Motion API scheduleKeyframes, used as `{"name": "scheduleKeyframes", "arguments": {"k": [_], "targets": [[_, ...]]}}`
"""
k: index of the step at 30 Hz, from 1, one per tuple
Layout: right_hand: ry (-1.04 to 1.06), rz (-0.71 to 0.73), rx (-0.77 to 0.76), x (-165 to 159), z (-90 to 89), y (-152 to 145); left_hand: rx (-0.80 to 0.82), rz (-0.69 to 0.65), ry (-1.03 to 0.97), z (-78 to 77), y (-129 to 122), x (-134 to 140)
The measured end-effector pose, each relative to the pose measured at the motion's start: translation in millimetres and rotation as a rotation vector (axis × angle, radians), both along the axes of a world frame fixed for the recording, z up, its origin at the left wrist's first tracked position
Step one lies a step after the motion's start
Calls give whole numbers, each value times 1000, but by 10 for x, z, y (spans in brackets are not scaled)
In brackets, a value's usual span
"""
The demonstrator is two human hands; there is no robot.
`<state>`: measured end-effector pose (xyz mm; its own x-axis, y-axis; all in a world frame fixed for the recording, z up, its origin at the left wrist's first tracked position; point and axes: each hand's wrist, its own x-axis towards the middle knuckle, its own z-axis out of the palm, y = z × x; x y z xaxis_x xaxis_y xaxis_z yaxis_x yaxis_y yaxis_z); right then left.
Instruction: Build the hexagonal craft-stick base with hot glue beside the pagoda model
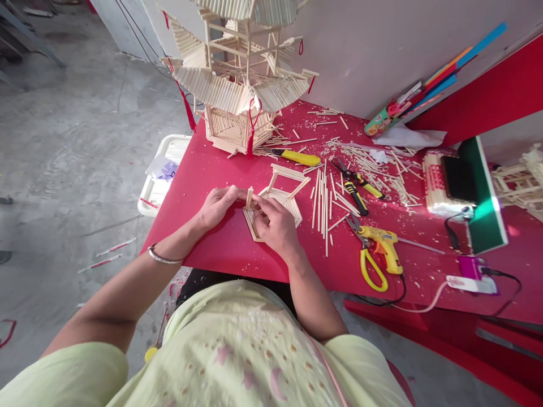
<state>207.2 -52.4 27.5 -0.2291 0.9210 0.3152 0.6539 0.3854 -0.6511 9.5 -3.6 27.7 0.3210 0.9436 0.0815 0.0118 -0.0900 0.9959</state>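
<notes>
Near the desk's (220,249) front edge, the right hand (276,225) is pinching an upright stick (250,197) on the stick frame (285,199); I cannot tell the left hand's (221,206) grip beside it. Scissors (363,267) and glue gun (385,246) are lying right; loose sticks (324,198) are crowding the frame. Behind the cutter (301,157), a pagoda (237,96) is blocking the back-left corner.

Lay as a pale, many-sided stick frame (285,199), railed on its far side, near the front edge of the red table (212,249).
</notes>
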Motion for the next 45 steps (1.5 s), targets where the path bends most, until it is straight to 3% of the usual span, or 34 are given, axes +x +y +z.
{"name": "scheduleKeyframes", "arguments": {"k": [45], "targets": [[-8, 1, -23, -1, -2, -7, -15, 4, 5, -25, 4, -9]]}}
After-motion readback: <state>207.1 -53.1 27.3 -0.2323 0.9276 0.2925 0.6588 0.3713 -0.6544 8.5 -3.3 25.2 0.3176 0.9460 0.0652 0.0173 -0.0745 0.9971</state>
